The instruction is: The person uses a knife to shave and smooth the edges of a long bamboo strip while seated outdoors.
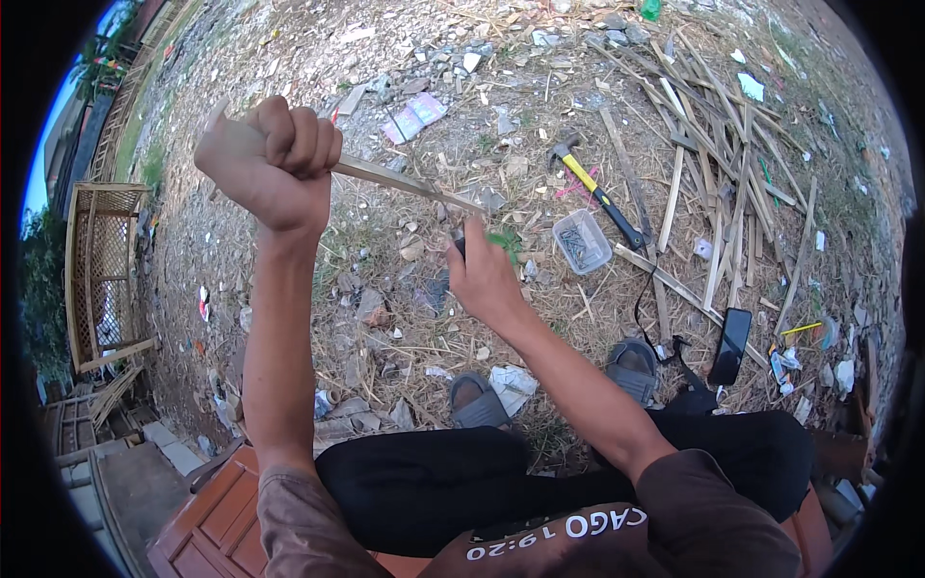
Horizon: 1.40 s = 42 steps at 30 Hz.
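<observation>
My left hand (270,164) is raised at the upper left, closed in a fist around one end of a thin wooden strip (390,178). The strip slants down to the right, toward my other hand. Near its far end my right hand (489,275) is closed on the dark handle (459,243) of what looks like a knife. Its blade is hard to make out; it seems to meet the strip just above the handle.
Right of my hands lie a yellow-and-black hammer (597,193), a clear plastic tub (582,243) of nails and a phone (729,347). A pile of wooden strips (718,164) covers the upper right. My sandalled feet (479,403) rest on littered, stony ground. A lattice frame (96,275) stands far left.
</observation>
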Each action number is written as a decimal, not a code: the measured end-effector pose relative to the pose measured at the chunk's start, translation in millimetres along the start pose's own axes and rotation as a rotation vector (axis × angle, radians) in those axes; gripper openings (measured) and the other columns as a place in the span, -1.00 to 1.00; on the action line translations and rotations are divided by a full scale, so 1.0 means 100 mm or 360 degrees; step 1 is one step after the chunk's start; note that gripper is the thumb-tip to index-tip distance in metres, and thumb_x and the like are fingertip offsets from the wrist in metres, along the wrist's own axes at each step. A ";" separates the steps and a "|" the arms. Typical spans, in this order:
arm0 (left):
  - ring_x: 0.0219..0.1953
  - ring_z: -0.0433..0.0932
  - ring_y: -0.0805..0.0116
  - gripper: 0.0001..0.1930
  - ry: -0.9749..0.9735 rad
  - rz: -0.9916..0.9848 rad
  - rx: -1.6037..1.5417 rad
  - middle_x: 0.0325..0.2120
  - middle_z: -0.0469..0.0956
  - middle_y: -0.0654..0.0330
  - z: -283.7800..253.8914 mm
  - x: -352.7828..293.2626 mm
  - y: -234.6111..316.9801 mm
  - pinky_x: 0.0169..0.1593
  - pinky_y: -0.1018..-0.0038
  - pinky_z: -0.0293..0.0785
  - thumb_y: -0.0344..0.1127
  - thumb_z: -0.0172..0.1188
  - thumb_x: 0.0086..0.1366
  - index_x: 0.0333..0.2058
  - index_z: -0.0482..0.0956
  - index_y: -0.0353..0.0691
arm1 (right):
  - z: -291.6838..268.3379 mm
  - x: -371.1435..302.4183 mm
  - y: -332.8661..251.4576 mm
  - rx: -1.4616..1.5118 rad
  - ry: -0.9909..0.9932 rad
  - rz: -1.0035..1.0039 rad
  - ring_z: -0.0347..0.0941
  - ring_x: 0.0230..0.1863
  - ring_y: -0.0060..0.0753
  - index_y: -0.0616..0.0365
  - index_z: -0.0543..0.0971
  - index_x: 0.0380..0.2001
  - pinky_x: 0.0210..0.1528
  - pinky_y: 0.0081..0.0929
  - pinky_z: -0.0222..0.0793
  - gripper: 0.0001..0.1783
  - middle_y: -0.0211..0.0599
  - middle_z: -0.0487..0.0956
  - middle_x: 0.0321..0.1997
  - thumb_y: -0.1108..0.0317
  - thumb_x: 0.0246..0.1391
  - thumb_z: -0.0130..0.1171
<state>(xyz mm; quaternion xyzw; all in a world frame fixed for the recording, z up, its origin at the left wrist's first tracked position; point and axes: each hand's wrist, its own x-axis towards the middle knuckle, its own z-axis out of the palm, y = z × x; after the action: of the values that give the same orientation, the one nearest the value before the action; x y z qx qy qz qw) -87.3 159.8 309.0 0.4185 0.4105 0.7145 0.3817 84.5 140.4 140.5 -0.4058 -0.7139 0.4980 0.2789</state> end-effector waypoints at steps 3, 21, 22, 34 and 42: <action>-0.74 -0.21 0.47 -0.44 0.0013 0.0022 0.0055 -0.86 -0.13 0.38 -0.02 -0.01 0.02 -0.59 0.44 -0.18 0.24 -0.43 0.26 -0.75 -0.01 -0.03 | -0.03 -0.02 0.13 -0.0106 -0.0129 0.0120 0.49 -0.51 0.29 0.33 0.27 -0.28 -0.42 0.07 0.39 -0.76 0.19 0.49 -0.59 0.37 0.15 0.02; -0.78 -0.20 0.55 -0.46 -0.0037 0.0002 -0.0053 -0.88 -0.09 0.44 -0.03 0.04 -0.06 -0.61 0.50 -0.20 0.25 -0.25 0.23 -0.75 0.01 0.01 | -0.15 0.11 0.51 0.0051 -0.0080 0.0456 0.48 -0.42 0.06 0.29 0.33 -0.20 -0.33 -0.09 0.29 -0.67 0.01 0.51 -0.47 0.18 0.23 -0.03; -0.78 -0.20 0.55 -0.46 -0.0176 -0.0025 -0.0097 -0.88 -0.09 0.45 -0.09 0.05 -0.02 -0.61 0.50 -0.20 0.25 -0.25 0.23 -0.76 0.01 0.01 | -0.13 0.16 0.29 0.0273 -0.0101 0.0374 0.46 -0.47 0.00 0.27 0.34 -0.21 -0.36 -0.15 0.28 -0.66 -0.06 0.49 -0.52 0.14 0.25 -0.03; -0.79 -0.20 0.57 -0.42 -0.0202 -0.0016 -0.0213 -0.90 -0.09 0.45 -0.16 0.01 0.01 -0.63 0.51 -0.25 0.28 -0.15 0.21 -0.77 0.00 0.02 | 0.07 -0.07 -0.02 0.0142 -0.0093 0.0074 0.43 -0.60 0.24 0.29 0.24 -0.21 -0.54 0.01 0.28 -0.71 0.08 0.43 -0.67 0.24 0.28 -0.06; -0.81 -0.15 0.53 -0.41 -0.0688 -0.0059 -0.0251 -0.86 -0.07 0.42 -0.20 0.03 0.00 -0.62 0.45 -0.22 0.28 -0.22 0.20 -0.79 0.01 -0.02 | 0.04 -0.03 -0.05 0.0251 0.0046 -0.0163 0.45 -0.60 0.20 0.27 0.26 -0.26 -0.54 0.03 0.30 -0.74 0.07 0.46 -0.66 0.27 0.25 -0.05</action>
<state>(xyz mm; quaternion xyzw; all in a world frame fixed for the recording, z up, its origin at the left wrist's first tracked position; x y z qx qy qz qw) -107.2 157.1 303.9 0.5232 0.2696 0.6309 0.5055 81.1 134.9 143.8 -0.3527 -0.6882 0.5317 0.3454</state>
